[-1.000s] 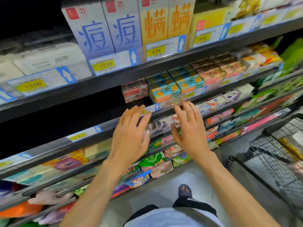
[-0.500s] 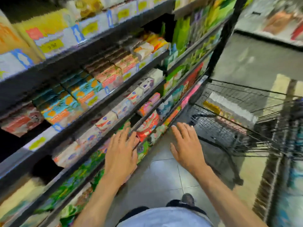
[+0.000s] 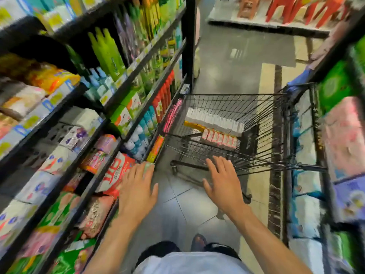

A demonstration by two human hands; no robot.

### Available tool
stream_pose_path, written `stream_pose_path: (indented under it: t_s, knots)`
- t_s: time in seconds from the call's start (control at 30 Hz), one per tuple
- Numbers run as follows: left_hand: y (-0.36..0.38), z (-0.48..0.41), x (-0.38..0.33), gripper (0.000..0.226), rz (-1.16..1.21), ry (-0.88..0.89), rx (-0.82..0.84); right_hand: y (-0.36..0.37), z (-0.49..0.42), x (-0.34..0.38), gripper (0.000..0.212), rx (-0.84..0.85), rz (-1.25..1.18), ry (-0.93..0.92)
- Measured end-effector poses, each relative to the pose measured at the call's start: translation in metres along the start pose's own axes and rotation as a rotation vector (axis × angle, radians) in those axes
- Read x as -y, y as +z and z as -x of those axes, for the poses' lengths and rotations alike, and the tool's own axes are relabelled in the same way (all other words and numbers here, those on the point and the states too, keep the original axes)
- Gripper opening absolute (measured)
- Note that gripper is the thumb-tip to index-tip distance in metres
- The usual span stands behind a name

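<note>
1. Head view: the left hand (image 3: 138, 186) is spread flat with straight fingers and holds nothing. It is in front of a red-and-white soft pack (image 3: 116, 173) on the black metal shelving (image 3: 110, 125).
2. The right hand (image 3: 223, 184) is also flat and empty, fingers pointing at the near wall of the black wire shopping cart (image 3: 233, 94). Contact cannot be told.
3. The cart stands on the grey tiled floor (image 3: 189, 206) just ahead, beside the shelving, and holds long white cartons (image 3: 215, 120).
4. The step appears to be a reach for the cart. Next, both hands need to close on its near bar, the left moving away from the shelf.
</note>
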State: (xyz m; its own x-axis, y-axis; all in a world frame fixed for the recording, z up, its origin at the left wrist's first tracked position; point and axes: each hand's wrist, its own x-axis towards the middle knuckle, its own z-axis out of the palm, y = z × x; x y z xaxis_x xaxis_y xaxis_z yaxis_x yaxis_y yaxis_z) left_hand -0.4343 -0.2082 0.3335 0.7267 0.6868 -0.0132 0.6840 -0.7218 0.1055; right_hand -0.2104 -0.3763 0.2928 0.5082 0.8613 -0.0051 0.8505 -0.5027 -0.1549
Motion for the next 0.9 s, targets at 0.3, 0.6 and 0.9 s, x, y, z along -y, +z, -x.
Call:
stream_pose_path:
  t_s: [0.3, 0.6, 0.9]
  knots:
    - [0.014, -0.125, -0.059, 0.069, -0.007, 0.182, 0.052, 0.001, -0.047, -0.076, 0.071, 0.01, -0.028, 0.231]
    - [0.053, -0.279, -0.082, 0.068, 0.031, 0.3, 0.155, 0.014, -0.149, -0.123, 0.074, 0.04, -0.044, 0.379]
    - [0.101, -0.388, -0.088, 0.067, 0.038, 0.402, 0.275, 0.05, -0.245, -0.152, 0.07, 0.091, -0.082, 0.419]
